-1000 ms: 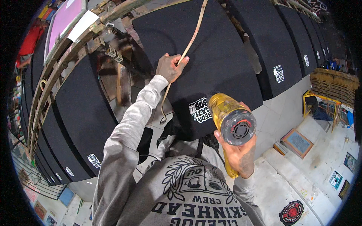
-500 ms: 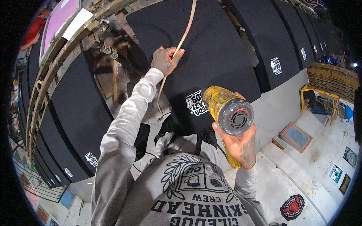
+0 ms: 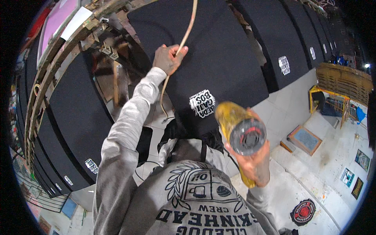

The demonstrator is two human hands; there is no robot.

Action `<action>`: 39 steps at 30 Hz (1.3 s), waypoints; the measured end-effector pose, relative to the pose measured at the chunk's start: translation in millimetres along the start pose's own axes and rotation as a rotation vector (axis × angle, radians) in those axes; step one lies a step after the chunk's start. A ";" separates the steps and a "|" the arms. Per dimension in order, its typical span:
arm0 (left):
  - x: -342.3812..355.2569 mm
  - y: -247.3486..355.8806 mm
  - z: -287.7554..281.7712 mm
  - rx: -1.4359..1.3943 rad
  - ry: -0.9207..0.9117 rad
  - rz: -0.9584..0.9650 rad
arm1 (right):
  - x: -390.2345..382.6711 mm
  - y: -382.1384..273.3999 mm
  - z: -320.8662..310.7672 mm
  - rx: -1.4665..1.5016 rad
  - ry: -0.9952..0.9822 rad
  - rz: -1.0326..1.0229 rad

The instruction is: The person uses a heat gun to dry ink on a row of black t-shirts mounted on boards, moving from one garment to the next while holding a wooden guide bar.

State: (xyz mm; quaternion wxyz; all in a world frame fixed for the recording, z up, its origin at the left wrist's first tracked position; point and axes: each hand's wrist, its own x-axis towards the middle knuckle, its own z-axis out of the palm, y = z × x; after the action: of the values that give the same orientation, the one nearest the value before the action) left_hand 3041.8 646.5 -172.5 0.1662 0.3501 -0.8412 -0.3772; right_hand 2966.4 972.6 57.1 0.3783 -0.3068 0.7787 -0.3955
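Note:
A yellow heat gun (image 3: 230,115) with a dark round vented end is gripped in my right hand (image 3: 255,166), its handle partly hidden by my fingers. It is tilted over the near edge of a black cloth panel (image 3: 223,51) that lies spread flat. A white print (image 3: 203,103) shows on the cloth just left of the heat gun. Above the same panel, my left hand (image 3: 169,59) is closed around a pale cord (image 3: 189,29). The cord runs from the top edge down past my wrist toward the floor.
More black cloth panels with small white prints lie in rows at left (image 3: 74,113) and right (image 3: 282,39). A curved wooden rail (image 3: 51,74) and a purple-faced frame (image 3: 58,21) stand far left. A framed screen (image 3: 304,140) leans by the white wall at right.
The heat gun and my right hand have moved slightly down and right, off the white print, with some blur. My left hand, still on the cord, has shifted a little left.

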 end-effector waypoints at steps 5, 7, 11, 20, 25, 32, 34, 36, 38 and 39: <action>-1.6 -2.1 -0.9 0.040 -0.020 -0.012 | -1.0 -0.5 -0.6 0.001 -0.013 -0.019; -0.7 -3.4 3.0 0.055 0.008 0.014 | -1.3 -1.5 -4.7 -0.042 -0.020 -0.038; -2.3 -8.7 7.6 0.044 -0.007 -0.006 | 1.3 1.7 -0.8 -0.040 -0.014 -0.016; -3.2 -6.0 6.6 0.018 0.062 0.056 | -24.8 -1.2 10.7 -0.040 -0.013 0.033; -2.1 -3.4 4.3 -0.021 0.031 0.031 | -29.3 5.1 19.1 0.148 0.123 0.222; -1.3 -10.3 9.4 -0.004 0.087 0.087 | -36.2 9.0 21.5 0.090 0.014 0.113; -1.4 -9.0 8.6 0.001 0.081 0.074 | -36.3 7.1 23.6 0.097 0.025 0.129; -2.8 -5.2 5.8 -0.008 0.045 0.036 | -36.6 -3.9 22.1 0.032 -0.013 0.162; -2.5 -6.9 6.3 -0.035 0.045 0.044 | -35.8 0.3 22.5 0.020 -0.019 0.097; -2.3 -7.6 6.7 -0.049 0.046 0.047 | -35.3 3.9 23.3 0.014 -0.023 0.065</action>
State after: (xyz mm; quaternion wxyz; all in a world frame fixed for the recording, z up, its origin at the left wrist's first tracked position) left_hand 3043.3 648.0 -182.6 0.2027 0.3346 -0.8356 -0.3857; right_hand 3003.6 993.1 56.7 0.4018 -0.2832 0.7811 -0.3851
